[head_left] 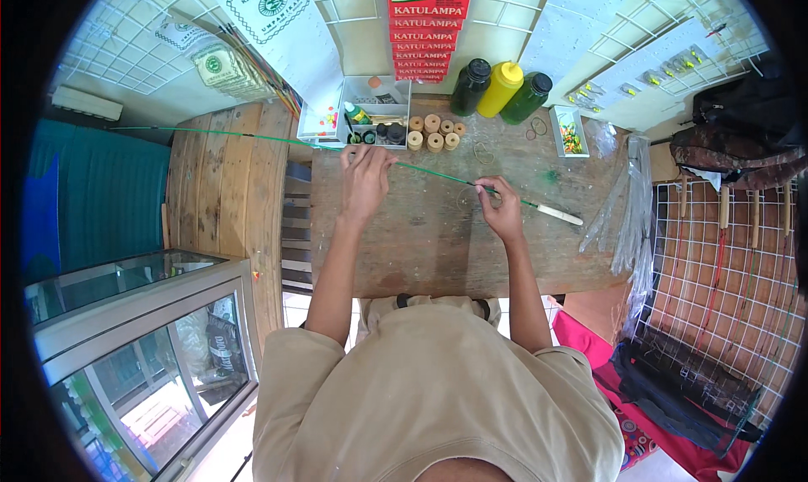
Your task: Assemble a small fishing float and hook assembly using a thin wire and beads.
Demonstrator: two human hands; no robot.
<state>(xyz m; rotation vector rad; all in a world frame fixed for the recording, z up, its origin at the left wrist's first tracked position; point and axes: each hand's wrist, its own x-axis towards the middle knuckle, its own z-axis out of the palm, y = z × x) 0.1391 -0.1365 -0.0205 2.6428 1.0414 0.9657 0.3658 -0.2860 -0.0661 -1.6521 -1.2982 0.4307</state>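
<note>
A thin green fishing rod [433, 173] with a white handle [560, 215] crosses in front of me, its tip pointing far left and its handle to the right. My left hand [365, 183] is closed around the middle of the shaft, beside the divided tray. Nearer the handle, my right hand [503, 211] pinches the shaft between thumb and fingers. A dark band shows on the rod at that pinch. Whether a fine thread runs there is too small to tell.
On the wooden table [404, 255] stand wooden spools [433, 124], a grey divided tray [396, 89], black, yellow and green bottles [503, 87] and a small box of colourful pieces [571, 133]. Clear plastic sleeves [627, 217] hang at the right edge. A glass cabinet [151, 347] is at left.
</note>
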